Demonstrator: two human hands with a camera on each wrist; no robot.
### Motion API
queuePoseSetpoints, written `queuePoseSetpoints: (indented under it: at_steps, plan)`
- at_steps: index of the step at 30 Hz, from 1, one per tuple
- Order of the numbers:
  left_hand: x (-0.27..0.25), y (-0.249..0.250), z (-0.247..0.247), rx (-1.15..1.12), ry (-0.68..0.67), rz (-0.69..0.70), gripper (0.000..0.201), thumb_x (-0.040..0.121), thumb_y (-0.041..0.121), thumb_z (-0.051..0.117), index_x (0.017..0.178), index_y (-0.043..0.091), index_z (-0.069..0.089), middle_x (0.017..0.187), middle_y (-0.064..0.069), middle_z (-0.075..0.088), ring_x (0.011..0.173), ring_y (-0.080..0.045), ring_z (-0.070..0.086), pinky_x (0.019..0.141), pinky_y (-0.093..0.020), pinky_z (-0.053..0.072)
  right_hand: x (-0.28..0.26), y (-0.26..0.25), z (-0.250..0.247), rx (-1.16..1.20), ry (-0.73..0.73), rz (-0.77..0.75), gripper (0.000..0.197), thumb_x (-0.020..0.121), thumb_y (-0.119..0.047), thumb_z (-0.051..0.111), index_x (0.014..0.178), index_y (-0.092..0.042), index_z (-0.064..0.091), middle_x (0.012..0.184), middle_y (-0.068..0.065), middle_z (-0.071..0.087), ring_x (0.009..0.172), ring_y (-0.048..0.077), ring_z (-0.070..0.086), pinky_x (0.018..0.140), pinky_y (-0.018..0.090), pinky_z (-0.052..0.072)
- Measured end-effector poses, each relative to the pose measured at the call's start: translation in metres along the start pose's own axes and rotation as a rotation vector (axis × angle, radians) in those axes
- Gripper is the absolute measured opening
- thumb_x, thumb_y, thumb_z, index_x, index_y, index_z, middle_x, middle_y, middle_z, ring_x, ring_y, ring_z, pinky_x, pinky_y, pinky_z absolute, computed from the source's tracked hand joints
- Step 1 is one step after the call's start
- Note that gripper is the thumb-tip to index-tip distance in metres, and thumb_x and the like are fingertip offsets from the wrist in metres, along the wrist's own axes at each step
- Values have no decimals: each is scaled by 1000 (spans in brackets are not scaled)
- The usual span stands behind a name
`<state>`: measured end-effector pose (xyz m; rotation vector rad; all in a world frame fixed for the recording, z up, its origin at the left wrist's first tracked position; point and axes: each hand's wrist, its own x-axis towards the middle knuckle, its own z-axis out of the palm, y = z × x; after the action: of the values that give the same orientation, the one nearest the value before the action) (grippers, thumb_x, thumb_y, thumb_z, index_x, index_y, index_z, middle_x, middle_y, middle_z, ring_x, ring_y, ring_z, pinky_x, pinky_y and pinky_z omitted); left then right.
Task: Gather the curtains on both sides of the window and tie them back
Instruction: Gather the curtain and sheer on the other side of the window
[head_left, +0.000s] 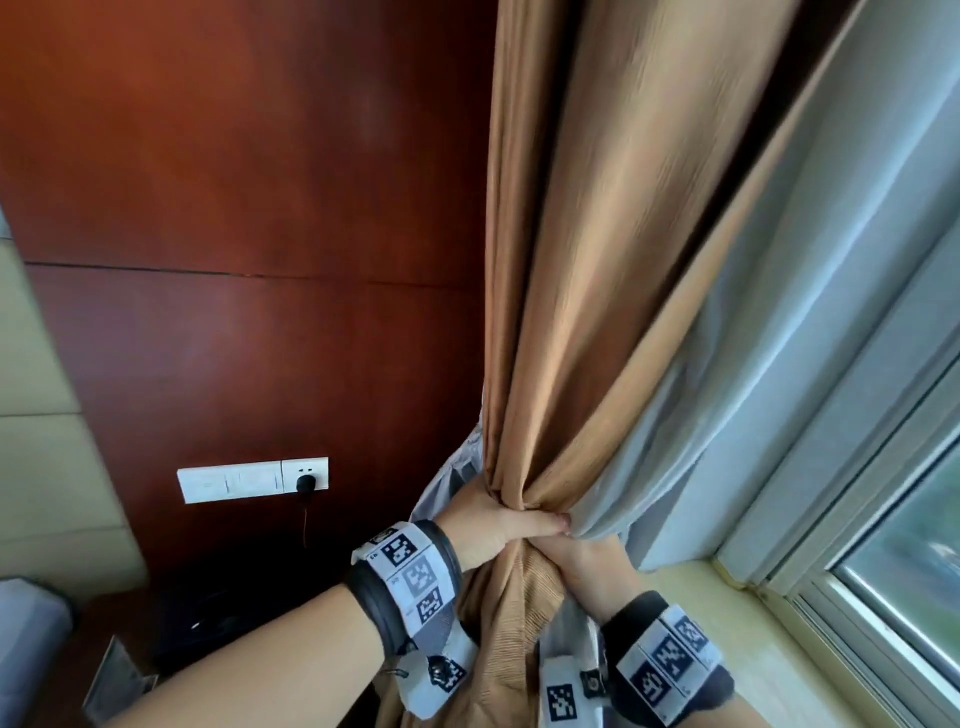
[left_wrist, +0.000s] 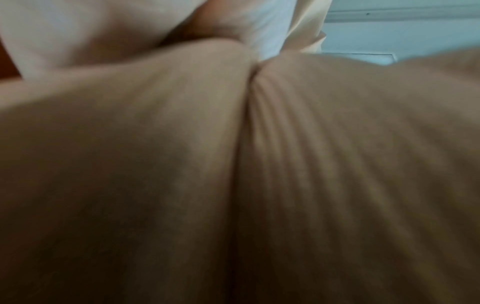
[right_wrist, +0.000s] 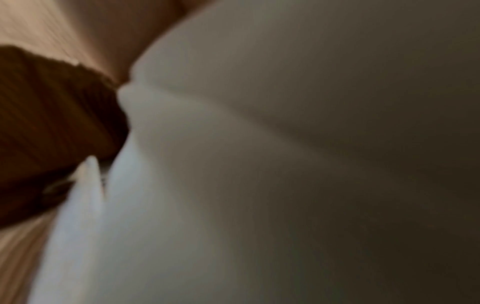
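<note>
Both hands are working together at 6 o'clock: left hand (head_left: 488, 519) is squeezing the brown curtain (head_left: 597, 260) into one bunch, I'm guessing so it can get tied back. Right hand (head_left: 582, 566) is sitting just below, fingers buried in folds, so I can't tell its grip.

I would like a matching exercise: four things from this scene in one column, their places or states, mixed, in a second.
1 tan fabric curtain
2 pale grey sheer curtain
3 white rectangular socket plate
4 cream window sill

a on the red-brown wooden wall
b gathered in the left hand
c below the window
d between tan curtain and window

Pairs: 1-b, 2-d, 3-a, 4-c.
</note>
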<state>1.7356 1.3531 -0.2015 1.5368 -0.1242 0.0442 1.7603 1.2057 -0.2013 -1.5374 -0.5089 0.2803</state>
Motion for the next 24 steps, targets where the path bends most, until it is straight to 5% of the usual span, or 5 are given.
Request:
queuePoseSetpoints:
  at_steps: [7,10,14,19,24]
  plan:
    - [-8,0,-17,144,71,67,20,70,10,81,86,21,76,88,2,77,90,-11,72,84,-30,55,-15,2,-2,-227,-151,-49,33,76,-9,78,102,-23,66,96,-13,74,96,-6,65,79,6,47]
    - [-8,-3,-25,122,114,70,22,66,16,81,87,21,76,89,-1,77,90,-16,73,84,-32,55,-21,9,-19,-193,64,-161,36,66,-25,86,98,-22,71,95,-11,76,95,2,68,81,21,54]
    - [-3,-5,-32,119,81,67,29,70,9,81,98,12,74,98,-6,76,97,-19,71,86,-33,54,-9,20,-32,-419,349,-245,87,54,-58,84,125,-21,53,123,-2,57,119,9,54,99,28,45]
    - [-2,-8,-30,195,32,72,65,48,36,84,108,15,68,99,13,75,102,0,66,88,-15,48,11,6,4,-145,-55,-88,10,49,-28,73,53,-27,64,57,-12,64,62,-4,60,63,18,48]
    - [7,-25,-30,386,164,74,82,49,61,80,122,33,57,117,31,63,114,17,51,100,-12,41,23,3,9,6,-94,-33,42,67,-8,84,97,-27,60,88,-14,71,85,-18,62,72,2,46]
